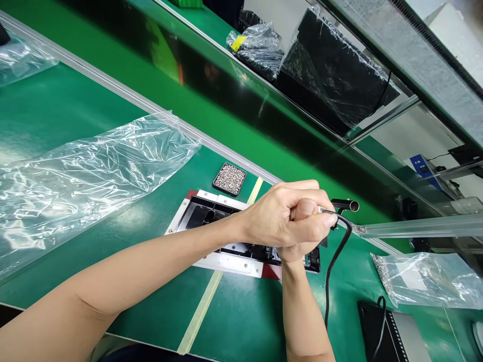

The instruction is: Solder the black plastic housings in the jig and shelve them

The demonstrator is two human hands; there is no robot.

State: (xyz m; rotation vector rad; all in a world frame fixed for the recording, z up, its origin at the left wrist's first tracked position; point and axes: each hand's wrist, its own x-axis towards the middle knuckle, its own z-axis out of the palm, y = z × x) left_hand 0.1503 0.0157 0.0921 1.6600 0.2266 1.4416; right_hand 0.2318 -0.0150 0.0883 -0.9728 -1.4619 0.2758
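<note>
My left hand (pixel 289 213) is closed, its fingers curled together around the metal-tipped end of a black cable (pixel 334 261). The cable loops out beside the knuckles and hangs down to the right. My right hand (pixel 296 250) reaches up from below and meets the left; most of its fingers are hidden behind it. Beneath both hands lies a black plastic housing (pixel 260 251), seated in a white fixture (pixel 226 264) with red corners. The forearm and hands cover much of the housing. Just behind the hands juts a black tube (pixel 345 204) with an open metal end.
A small black tray (pixel 229 179) of tiny metal parts sits behind the fixture. Clear plastic sheeting (pixel 83 181) spreads at left. At right are a bag of small parts (pixel 426 279) and a black and grey unit (pixel 396 332). A metal rail (pixel 418 227) crosses there.
</note>
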